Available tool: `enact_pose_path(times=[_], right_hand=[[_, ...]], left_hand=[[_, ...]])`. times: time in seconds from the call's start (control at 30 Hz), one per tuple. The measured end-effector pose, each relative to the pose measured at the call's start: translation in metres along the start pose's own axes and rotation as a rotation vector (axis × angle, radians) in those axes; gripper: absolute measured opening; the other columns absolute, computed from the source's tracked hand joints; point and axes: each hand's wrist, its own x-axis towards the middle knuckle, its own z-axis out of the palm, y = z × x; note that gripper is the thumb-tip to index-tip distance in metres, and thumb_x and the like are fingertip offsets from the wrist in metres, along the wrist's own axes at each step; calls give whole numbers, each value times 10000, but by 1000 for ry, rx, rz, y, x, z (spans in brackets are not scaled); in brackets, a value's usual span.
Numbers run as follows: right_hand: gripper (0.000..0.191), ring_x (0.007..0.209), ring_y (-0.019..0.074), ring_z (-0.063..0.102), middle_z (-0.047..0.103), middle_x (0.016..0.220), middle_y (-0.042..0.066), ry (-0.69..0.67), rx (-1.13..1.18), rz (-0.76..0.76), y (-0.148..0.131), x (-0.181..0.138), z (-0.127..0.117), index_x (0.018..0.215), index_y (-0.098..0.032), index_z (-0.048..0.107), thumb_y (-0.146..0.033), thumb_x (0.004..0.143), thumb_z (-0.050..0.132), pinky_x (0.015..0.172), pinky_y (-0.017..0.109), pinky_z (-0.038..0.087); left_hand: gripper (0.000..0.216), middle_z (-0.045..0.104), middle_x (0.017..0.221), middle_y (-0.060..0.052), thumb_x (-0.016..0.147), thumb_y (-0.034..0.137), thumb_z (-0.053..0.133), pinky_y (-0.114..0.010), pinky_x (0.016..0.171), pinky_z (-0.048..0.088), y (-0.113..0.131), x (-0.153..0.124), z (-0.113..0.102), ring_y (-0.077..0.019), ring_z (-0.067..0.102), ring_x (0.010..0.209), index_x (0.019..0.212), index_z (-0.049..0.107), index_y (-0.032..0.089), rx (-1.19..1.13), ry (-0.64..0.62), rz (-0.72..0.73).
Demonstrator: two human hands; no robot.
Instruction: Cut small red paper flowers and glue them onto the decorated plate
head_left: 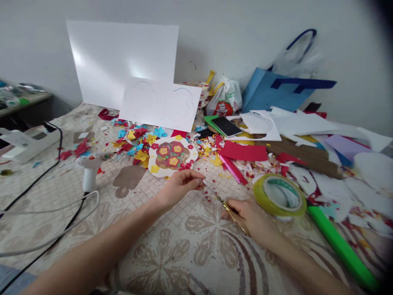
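My right hand [250, 216] is closed around the gold handles of a small pair of scissors [218, 199], whose blades point up and left. My left hand [180, 185] pinches its fingertips together right at the blade tips; whatever it holds is too small to make out. Just beyond my left hand lies a white flower-shaped paper piece [172, 155] decorated with red and yellow flowers. A roll of yellow-green tape [279, 194] sits right beside my right hand.
Paper scraps [135, 143] in red, yellow and blue litter the patterned cloth. A glue gun [90, 170] with cables stands at left. White sheets [123, 61] lean on the wall. A phone [226, 126], red paper [244, 151], brown rolls [307, 157], a green roll [340, 246] and a blue bag [276, 92] crowd the right.
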Motion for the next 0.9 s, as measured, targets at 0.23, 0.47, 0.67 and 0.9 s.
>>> enact_pose_path(times=[0.23,0.47,0.67,0.9], right_hand=[[354,500,150,565,613,527,6,71,-220,3,10,5,6,642,-188,541,-402,900,427,473,231,280],[261,614,255,654,677,673,67,321,-640,192,23,9,7,807,-190,586,-446,833,538,482,282,350],[273,942,281,604,609,1056,132,542,-452,-38,26,7,3,1097,-155,569,-272,863,490,725,369,477],[169,749,162,609,637,936,50,377,175,-224,-5,20,-7,985,-210,613,-235,860,502,575,255,472]], left_hand=[[192,638,798,-22,764,252,658,-270,760,520,5,3,-3,-105,631,732,891,618,113,-1,52,55],[258,642,818,-30,753,249,679,-285,757,524,4,0,1,-121,641,758,962,591,124,-44,0,28],[276,643,822,-32,741,263,695,-288,765,516,5,-2,5,-134,646,782,958,587,129,-72,-36,26],[336,640,797,-27,731,299,697,-279,729,491,4,-6,11,-124,618,733,1000,578,136,-24,-86,37]])
